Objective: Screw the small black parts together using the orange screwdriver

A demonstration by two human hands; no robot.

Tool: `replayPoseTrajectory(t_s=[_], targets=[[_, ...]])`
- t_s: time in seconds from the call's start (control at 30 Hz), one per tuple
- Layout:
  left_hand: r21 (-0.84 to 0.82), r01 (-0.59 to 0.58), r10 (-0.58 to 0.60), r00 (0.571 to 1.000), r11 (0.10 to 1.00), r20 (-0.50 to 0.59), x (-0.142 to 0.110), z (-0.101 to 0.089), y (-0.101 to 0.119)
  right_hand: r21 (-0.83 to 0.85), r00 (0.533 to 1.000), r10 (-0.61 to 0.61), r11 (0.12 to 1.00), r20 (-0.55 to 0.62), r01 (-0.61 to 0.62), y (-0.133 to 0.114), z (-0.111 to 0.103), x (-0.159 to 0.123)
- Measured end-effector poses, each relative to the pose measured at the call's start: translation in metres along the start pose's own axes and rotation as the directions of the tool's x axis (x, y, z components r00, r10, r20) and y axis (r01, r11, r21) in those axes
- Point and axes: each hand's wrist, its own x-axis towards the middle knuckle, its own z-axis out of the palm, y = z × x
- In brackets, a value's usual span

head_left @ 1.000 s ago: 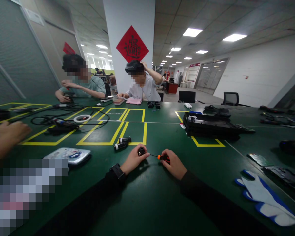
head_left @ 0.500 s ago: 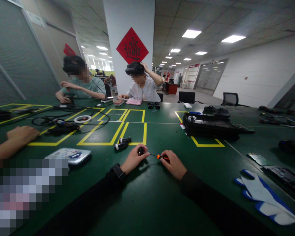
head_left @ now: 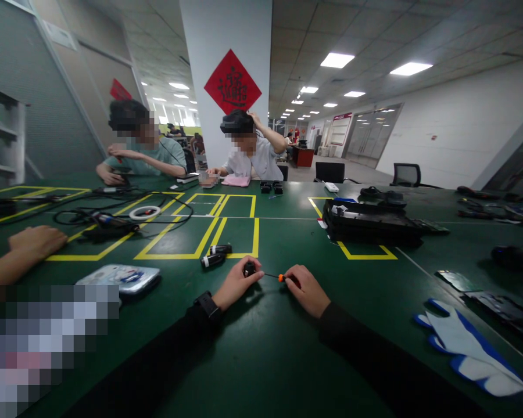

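My left hand (head_left: pixel 236 284) is closed around a small black part (head_left: pixel 249 268), whose kind I cannot make out. In my right hand (head_left: pixel 307 290) is a screwdriver (head_left: pixel 281 278) with an orange and black handle, lying nearly level. Its thin shaft points left, and the tip reaches the black part, though the exact contact is too small to tell. Just beyond my left hand, two black cylindrical pieces with white bands (head_left: pixel 213 260) lie side by side on the green table (head_left: pixel 261 360).
A patterned case (head_left: pixel 131 280) and a co-worker's arm (head_left: pixel 30 247) are at left, near black cables (head_left: pixel 100 223). Stacked black housings (head_left: pixel 372 223) stand right of centre. White and blue gloves (head_left: pixel 470 348) lie at right. Two people sit across the table.
The view has shifted slightly, bringing a ladder in at the left edge. Both hands keep their places, and the right fingers now cover more of the screwdriver handle.
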Motion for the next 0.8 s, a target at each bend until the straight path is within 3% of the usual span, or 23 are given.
replayPoseTrajectory(t_s=[0.3,0.5,0.8], targets=[[0.018,-0.007,0.007,1.000,1.000,-0.010,-0.0011,0.0002,0.0021,0.033,0.998,0.020,0.999,-0.060,-0.018,-0.0033,-0.0014,-0.0018],[0.006,-0.012,0.012,1.000,1.000,-0.010,-0.0005,0.0003,0.0023,0.002,1.000,-0.014,1.000,-0.006,0.014,-0.0016,-0.0022,0.0007],[0.014,-0.015,0.015,1.000,1.000,-0.014,-0.0004,-0.0002,-0.0010,0.097,1.000,-0.016,0.995,0.014,0.014,-0.0028,-0.0023,-0.0017]])
